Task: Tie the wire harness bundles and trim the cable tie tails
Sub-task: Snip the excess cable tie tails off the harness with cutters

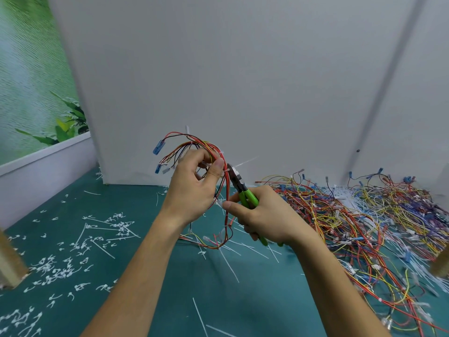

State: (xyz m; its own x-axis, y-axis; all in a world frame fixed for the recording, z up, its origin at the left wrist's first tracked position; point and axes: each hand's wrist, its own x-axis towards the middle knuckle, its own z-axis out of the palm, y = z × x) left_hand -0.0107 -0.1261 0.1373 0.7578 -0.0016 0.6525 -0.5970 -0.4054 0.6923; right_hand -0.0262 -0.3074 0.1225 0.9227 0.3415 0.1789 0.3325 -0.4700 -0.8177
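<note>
At your far left a green leafy backdrop [31, 81] fills the edge, and a wooden post [9, 261] stands below it. The teal table mat [150, 215] around there is strewn with cut cable tie tails [60, 266], short curled white bits, with a few long straight ties among them. A white partition [218, 69] rises behind.

Your left hand [194, 188] is raised above the mat and grasps the wire harness [227, 188]. Its fingers and thumb curl round the red, yellow and black wires near the top of the loop. Blue connectors [159, 147] stick out to the left of that hand. The rest of the harness hangs in a loop that reaches down to the mat between your forearms.

Just beside your left thumb, the dark head of the cutters [239, 186] sits at a white cable tie on the harness. The cable tie tail [245, 162] points up and to the right. Whether the blades have closed on it you cannot tell from here.

Your right hand [264, 217] is clenched round the cutters' green handles, one fingertip reaching to the red wires.

Farther right, a heap of loose harnesses [364, 222] covers the mat. A pile of uncut white cable ties [345, 194] lies at its back, near the partition.
</note>
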